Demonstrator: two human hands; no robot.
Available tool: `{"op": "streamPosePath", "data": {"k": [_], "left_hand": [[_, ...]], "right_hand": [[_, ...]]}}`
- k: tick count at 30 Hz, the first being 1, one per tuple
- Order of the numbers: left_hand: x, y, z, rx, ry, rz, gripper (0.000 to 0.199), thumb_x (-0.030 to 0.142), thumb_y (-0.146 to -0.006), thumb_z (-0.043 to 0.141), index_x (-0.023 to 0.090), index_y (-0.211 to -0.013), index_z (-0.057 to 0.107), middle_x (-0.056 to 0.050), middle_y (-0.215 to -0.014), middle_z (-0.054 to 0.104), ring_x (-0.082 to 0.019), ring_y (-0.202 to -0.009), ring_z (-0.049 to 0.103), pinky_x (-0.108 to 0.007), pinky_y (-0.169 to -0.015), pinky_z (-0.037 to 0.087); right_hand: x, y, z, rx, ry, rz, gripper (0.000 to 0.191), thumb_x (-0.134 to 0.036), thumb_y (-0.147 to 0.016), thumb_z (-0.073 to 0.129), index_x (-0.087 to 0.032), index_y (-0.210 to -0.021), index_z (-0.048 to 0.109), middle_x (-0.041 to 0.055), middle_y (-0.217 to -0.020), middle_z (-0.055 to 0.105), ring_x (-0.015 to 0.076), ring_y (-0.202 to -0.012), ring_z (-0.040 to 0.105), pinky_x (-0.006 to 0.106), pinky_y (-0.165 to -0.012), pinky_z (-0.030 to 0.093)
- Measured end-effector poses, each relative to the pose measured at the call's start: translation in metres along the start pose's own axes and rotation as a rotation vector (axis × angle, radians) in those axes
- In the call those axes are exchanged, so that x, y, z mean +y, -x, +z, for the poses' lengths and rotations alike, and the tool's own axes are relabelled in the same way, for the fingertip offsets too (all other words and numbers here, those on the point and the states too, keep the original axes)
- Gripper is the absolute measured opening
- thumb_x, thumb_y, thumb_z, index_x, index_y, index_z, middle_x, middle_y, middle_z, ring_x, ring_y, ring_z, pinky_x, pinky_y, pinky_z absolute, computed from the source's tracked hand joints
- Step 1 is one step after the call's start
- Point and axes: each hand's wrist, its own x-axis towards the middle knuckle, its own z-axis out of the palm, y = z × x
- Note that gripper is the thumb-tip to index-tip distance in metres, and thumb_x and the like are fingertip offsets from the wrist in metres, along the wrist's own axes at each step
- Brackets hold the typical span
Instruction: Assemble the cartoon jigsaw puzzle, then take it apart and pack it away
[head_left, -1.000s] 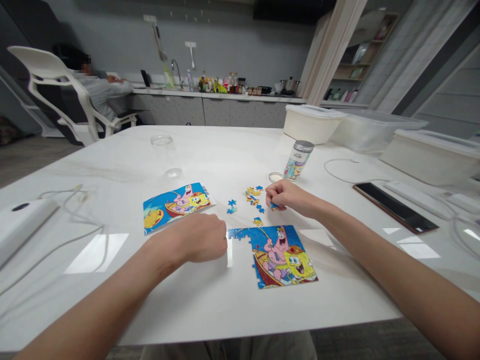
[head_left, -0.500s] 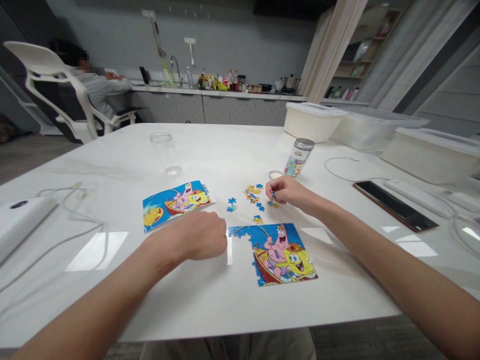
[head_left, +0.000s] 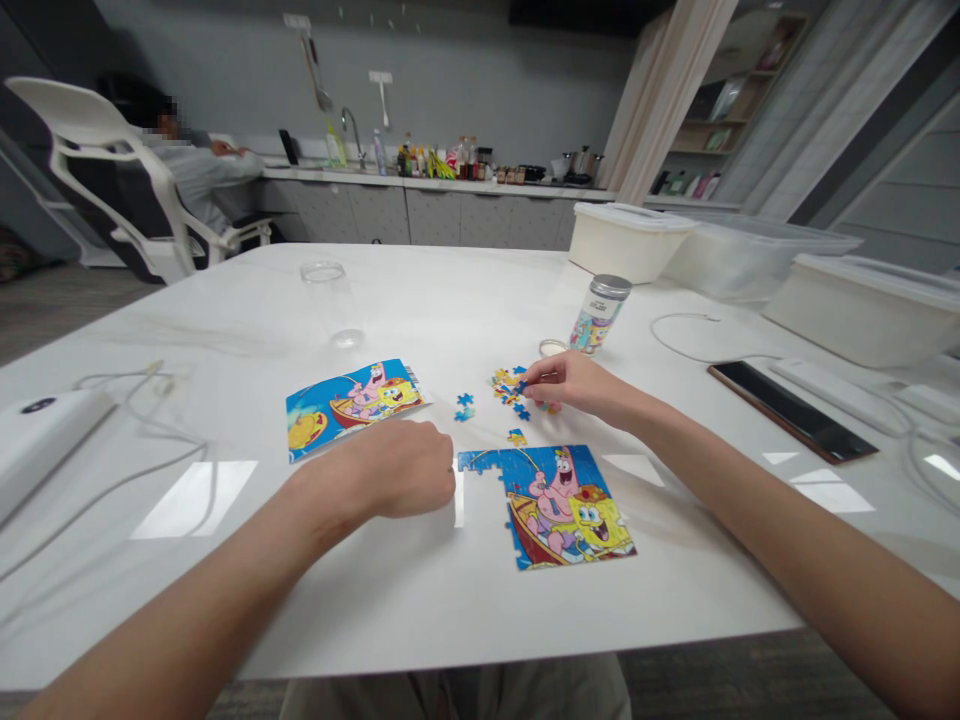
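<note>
Head view: loose puzzle pieces [head_left: 508, 384] at fingertips of right hand [head_left: 564, 382], grip unclear.

Open worktop [head_left: 375, 590] nearward of left grip [head_left: 409, 468]; beyond right grip [head_left: 526, 385], round lid [head_left: 553, 348] and jar [head_left: 596, 320] obstruct; loose pieces [head_left: 504, 383] crowd its left.
</note>
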Motion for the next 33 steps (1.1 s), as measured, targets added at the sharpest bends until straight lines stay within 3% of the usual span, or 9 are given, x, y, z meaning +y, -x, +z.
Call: {"op": "streamPosePath", "data": {"k": [10,14,19,22,25,28,30,33], "left_hand": [[-0.003,-0.002,-0.005,-0.037,0.072,-0.017,0.036,0.013,-0.075,0.036,0.012,-0.074,0.072,-0.017,-0.076,0.072,-0.025,-0.066,0.067,-0.031,-0.051,0.039],[-0.005,-0.004,-0.007,-0.076,0.103,-0.053,0.035,0.013,-0.075,0.035,0.012,-0.073,0.07,-0.016,-0.076,0.071,-0.021,-0.065,0.064,-0.029,-0.051,0.037],[-0.016,-0.007,-0.018,-0.077,0.168,-0.114,0.031,0.014,-0.075,0.036,0.013,-0.07,0.066,-0.014,-0.079,0.071,-0.019,-0.065,0.062,-0.028,-0.051,0.037],[-0.03,-0.018,-0.041,0.03,0.225,-0.183,0.028,0.017,-0.075,0.037,0.013,-0.075,0.066,-0.014,-0.084,0.071,-0.019,-0.066,0.061,-0.028,-0.052,0.039],[-0.043,-0.038,-0.062,0.347,0.215,-0.237,0.032,0.019,-0.079,0.035,0.011,-0.079,0.066,-0.016,-0.089,0.071,-0.021,-0.076,0.063,-0.028,-0.06,0.043],[-0.05,-0.058,-0.06,0.56,0.063,-0.299,0.041,0.018,-0.085,0.028,0.011,-0.08,0.068,-0.019,-0.09,0.071,-0.024,-0.085,0.064,-0.032,-0.069,0.044],[-0.052,-0.065,-0.047,0.592,-0.033,-0.339,0.044,0.02,-0.088,0.026,0.011,-0.083,0.069,-0.02,-0.089,0.071,-0.027,-0.086,0.065,-0.034,-0.071,0.044],[-0.053,-0.065,-0.029,0.509,-0.1,-0.295,0.043,0.023,-0.089,0.029,0.013,-0.083,0.07,-0.019,-0.084,0.071,-0.029,-0.084,0.066,-0.037,-0.071,0.045]], "right_hand": [[0.003,-0.003,-0.002,-0.007,-0.041,-0.041,0.017,-0.025,-0.079,0.064,-0.015,-0.066,0.067,0.0043,-0.067,0.067,0.0087,-0.053,0.054,0.021,-0.047,0.042],[0.009,-0.009,-0.008,0.07,-0.052,-0.109,0.013,-0.025,-0.08,0.064,-0.015,-0.072,0.066,0.005,-0.071,0.07,0.0097,-0.057,0.058,0.02,-0.046,0.042],[0.02,-0.02,-0.018,0.18,0.104,-0.11,0.008,-0.019,-0.079,0.062,-0.014,-0.072,0.064,0.005,-0.07,0.071,0.0105,-0.056,0.06,0.02,-0.047,0.043],[0.028,-0.026,-0.022,0.267,0.259,-0.144,0.007,-0.018,-0.08,0.06,-0.014,-0.077,0.065,0.0043,-0.069,0.071,0.0106,-0.055,0.061,0.021,-0.052,0.045],[0.035,-0.029,-0.027,0.331,0.368,-0.176,0.008,-0.017,-0.08,0.059,-0.014,-0.079,0.067,0.0039,-0.068,0.07,0.0124,-0.06,0.063,0.022,-0.057,0.047],[0.037,-0.03,-0.032,0.368,0.415,-0.188,0.009,-0.016,-0.079,0.06,-0.014,-0.078,0.068,0.0047,-0.07,0.071,0.0146,-0.066,0.065,0.024,-0.063,0.048],[0.038,-0.029,-0.034,0.38,0.451,-0.203,0.009,-0.015,-0.078,0.06,-0.015,-0.077,0.069,0.0056,-0.074,0.072,0.0157,-0.07,0.065,0.026,-0.066,0.047],[0.041,-0.029,-0.035,0.363,0.501,-0.222,0.009,-0.014,-0.076,0.061,-0.016,-0.078,0.07,0.0051,-0.074,0.072,0.0166,-0.07,0.064,0.026,-0.067,0.046]]}}
